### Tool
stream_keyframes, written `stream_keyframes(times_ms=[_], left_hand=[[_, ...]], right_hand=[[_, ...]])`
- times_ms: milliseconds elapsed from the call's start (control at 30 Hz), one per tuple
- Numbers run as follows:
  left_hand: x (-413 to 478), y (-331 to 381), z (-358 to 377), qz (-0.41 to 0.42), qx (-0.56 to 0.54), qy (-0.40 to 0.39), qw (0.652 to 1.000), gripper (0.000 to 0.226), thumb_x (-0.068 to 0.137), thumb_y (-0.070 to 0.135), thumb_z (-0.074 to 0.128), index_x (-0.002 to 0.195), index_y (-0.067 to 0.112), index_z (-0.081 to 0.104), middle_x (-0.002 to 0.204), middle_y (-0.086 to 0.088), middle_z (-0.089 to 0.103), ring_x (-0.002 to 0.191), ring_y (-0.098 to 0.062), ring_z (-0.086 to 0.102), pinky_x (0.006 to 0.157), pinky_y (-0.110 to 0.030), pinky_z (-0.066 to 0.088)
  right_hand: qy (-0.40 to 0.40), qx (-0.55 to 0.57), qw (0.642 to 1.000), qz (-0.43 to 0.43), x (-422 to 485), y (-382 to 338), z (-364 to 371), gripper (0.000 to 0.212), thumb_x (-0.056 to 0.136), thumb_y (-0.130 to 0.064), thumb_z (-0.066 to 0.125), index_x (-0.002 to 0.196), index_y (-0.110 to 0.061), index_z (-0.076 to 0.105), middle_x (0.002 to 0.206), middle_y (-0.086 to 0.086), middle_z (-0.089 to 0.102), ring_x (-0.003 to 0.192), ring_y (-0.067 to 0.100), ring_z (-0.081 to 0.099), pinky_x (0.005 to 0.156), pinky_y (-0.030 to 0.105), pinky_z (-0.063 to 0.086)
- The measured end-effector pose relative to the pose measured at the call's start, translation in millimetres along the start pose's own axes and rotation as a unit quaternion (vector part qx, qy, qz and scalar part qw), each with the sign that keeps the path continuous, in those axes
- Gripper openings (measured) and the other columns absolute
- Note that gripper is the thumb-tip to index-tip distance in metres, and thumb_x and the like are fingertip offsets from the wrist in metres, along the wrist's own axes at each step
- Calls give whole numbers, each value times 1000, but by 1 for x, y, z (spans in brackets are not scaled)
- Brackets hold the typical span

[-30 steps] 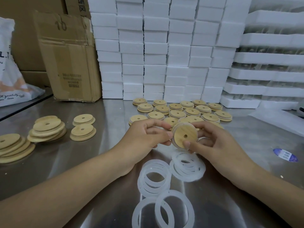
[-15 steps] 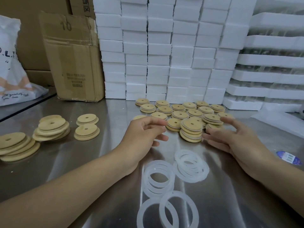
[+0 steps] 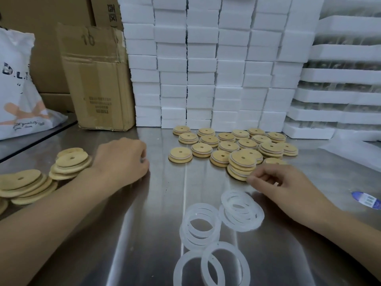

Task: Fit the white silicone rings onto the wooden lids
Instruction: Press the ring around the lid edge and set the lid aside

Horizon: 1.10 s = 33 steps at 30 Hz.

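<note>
Translucent white silicone rings lie in three loose piles on the steel table (image 3: 156, 205): one pile (image 3: 241, 211) by my right hand, another (image 3: 200, 226) in the middle, a third (image 3: 212, 269) nearest me. Bare wooden lids are stacked at the left (image 3: 71, 162) and far left (image 3: 20, 182). Several ringed lids (image 3: 226, 145) spread across the back, with a taller stack (image 3: 242, 164) in front. My left hand (image 3: 121, 159) hovers knuckles-up over the left stacks, its fingertips hidden. My right hand (image 3: 288, 182) has loosely curled fingers just above the nearest ring pile, with nothing visibly held.
A wall of white foam blocks (image 3: 202, 69) closes the back. Foam trays (image 3: 340, 79) stack at the right. A cardboard box (image 3: 97, 79) and a white printed bag (image 3: 18, 89) stand at the back left. A blue sticker (image 3: 366, 200) lies on the table's right side.
The lid held in both hands a second ago now sits on the front stack. My left hand has swung left to the bare lids. My right hand has dropped toward the rings.
</note>
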<state>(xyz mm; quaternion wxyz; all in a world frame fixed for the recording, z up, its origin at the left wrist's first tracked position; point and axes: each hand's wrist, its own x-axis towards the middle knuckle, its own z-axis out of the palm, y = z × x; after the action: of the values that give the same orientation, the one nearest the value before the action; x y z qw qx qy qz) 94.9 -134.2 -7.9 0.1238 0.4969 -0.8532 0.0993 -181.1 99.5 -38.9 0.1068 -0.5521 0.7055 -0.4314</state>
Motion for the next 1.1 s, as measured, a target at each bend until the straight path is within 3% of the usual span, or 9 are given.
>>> stream_keyframes(times_ms=[133,267,367,467,533,667,800,933,1100], left_hand=[[-4,21,3,73,-86,10,994,11,98,48,57,101,39,63,104,14,67,97,-17,61,74,-36,46],[-13,32,-3,140,-269,61,951,14,100,41,61,95,35,72,101,20,72,96,-6,66,85,-40,56],[-7,24,-13,87,-129,59,986,20,100,51,53,110,40,66,113,19,68,106,-15,65,84,-41,53],[-3,15,-8,32,-18,-82,996,28,101,59,51,118,38,59,117,10,60,115,-22,61,89,-40,52],[-3,15,0,39,-75,-107,991,26,101,58,55,116,37,61,114,9,60,109,-20,60,92,-41,55],[1,21,-1,77,-199,-32,977,23,95,49,66,117,41,64,114,9,56,107,-18,55,87,-38,48],[6,14,-1,71,-213,-135,965,40,83,61,79,119,49,65,113,19,61,104,-10,60,77,-26,45],[9,7,-4,63,-223,-132,964,55,80,56,87,129,42,67,103,27,62,105,-6,64,88,-29,52],[5,19,-7,43,-315,-81,945,49,75,45,93,118,44,70,102,23,66,92,-2,66,68,-20,46]], right_hand=[[-33,-77,996,-23,-3,-2,2,10,92,-43,74,85,-36,77,81,-14,70,74,9,60,67,15,46],[-52,-65,996,-44,-4,-4,3,1,90,-39,79,90,-38,79,91,-11,70,82,12,61,72,17,48],[-60,-67,995,-53,-4,-3,2,5,89,-36,81,92,-40,80,94,-11,70,87,11,61,76,19,49],[-61,-55,995,-49,-4,-3,2,6,89,-34,82,92,-40,80,92,-10,69,84,11,61,74,17,48],[-62,-54,995,-48,-3,-2,2,6,89,-34,82,92,-39,80,92,-10,69,83,12,60,73,16,48],[-66,-35,996,-40,-3,-2,2,7,90,-29,81,91,-36,80,90,-10,68,79,13,58,71,15,46],[-86,-7,996,-32,-1,-3,1,13,94,-18,78,87,-29,79,88,-8,72,76,15,57,69,14,45],[-92,1,995,-29,0,-2,0,15,98,-15,73,86,-24,75,79,-15,67,67,1,50,65,10,42],[-61,28,997,-39,1,-4,1,17,102,-11,67,89,-21,72,86,-6,70,78,5,60,67,9,43]])
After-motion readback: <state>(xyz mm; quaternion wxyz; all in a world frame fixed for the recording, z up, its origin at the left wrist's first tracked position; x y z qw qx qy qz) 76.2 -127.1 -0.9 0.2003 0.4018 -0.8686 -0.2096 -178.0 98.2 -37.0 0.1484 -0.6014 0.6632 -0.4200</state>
